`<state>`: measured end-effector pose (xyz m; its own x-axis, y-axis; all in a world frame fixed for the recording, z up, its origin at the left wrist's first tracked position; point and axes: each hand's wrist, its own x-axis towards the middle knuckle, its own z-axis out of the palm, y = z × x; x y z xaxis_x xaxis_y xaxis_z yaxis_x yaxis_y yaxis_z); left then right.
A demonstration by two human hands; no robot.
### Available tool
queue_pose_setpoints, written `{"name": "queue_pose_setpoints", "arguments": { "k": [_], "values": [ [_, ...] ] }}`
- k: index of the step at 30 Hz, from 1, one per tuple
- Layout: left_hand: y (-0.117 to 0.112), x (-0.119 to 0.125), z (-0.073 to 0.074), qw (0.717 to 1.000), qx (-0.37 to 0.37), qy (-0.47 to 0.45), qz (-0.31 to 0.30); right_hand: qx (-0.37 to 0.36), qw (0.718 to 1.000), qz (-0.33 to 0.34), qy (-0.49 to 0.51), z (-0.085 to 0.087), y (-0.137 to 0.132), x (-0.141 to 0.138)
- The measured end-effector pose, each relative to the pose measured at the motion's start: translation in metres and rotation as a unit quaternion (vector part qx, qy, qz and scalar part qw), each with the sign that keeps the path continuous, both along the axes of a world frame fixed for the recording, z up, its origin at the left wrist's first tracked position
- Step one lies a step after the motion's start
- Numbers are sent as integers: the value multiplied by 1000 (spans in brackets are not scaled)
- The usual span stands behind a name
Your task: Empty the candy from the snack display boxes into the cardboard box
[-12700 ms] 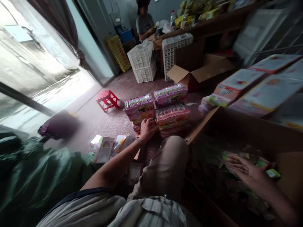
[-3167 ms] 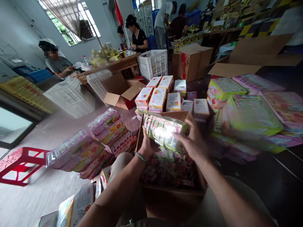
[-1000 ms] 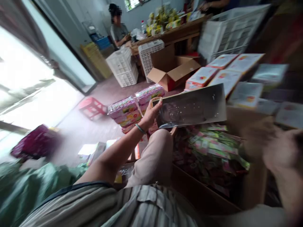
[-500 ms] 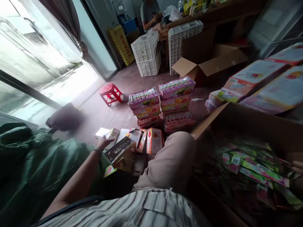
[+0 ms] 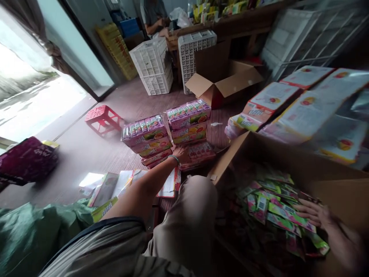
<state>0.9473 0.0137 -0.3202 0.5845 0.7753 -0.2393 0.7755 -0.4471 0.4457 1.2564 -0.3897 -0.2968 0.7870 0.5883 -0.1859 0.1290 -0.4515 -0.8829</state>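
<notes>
My left hand reaches forward between two stacks of fruit-printed sachet boxes, its fingers stretched over the near edge of a low pink sachet box. The left stack and the right stack have purple boxes on top, with rows of sachets showing. My right hand is inside a large cardboard carton, fingers spread and apart, resting at the edge of a loose heap of green and pink sachets. Nothing shows gripped in either hand.
Flattened box sleeves lie beside my knee. A red stool, a purple bag and a green sack are leftward. White crates and an open carton stand behind. More packed boxes are rightward. A person sits far back.
My left hand has left the dark-topped box it held among the sleeves and moved right to the stacks. My right hand has come further into view over the sachets. The view has turned right.
</notes>
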Motion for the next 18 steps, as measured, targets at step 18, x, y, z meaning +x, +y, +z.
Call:
{"name": "queue_pose_setpoints", "arguments": {
  "k": [18],
  "values": [
    [-22,-34,12,982,-43,-110,146,-34,980,87,-176,52,25,-33]
  ]
}}
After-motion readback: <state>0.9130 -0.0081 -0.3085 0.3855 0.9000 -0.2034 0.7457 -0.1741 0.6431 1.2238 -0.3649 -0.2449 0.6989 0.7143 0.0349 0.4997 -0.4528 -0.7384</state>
